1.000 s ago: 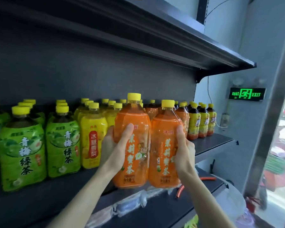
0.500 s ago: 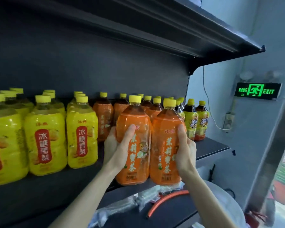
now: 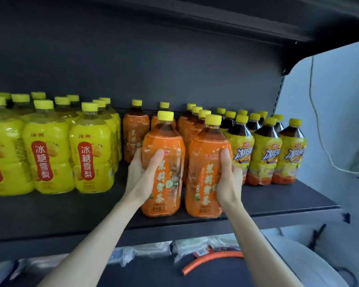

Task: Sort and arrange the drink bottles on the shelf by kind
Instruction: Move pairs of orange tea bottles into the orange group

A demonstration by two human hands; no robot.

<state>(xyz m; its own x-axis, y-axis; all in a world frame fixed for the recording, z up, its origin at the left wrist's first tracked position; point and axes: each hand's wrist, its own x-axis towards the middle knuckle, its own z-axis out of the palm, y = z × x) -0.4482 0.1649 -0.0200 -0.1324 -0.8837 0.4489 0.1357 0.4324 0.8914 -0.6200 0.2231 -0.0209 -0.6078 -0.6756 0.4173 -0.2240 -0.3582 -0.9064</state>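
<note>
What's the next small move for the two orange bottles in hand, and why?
Probably push both straight back a little. The left hand grips the left orange bottle, the right hand the right orange bottle; both stand nearer the shelf front edge than the yellow bottles and iced-tea bottles alongside.

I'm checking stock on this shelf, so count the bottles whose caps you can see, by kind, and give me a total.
yellow pear-drink bottles: 10 (the group runs off the left edge, so there may be more)
orange-label bottles: 7 (2 of them held at the front)
dark iced-tea bottles: 9
Total: 26, counted by visible caps
</note>
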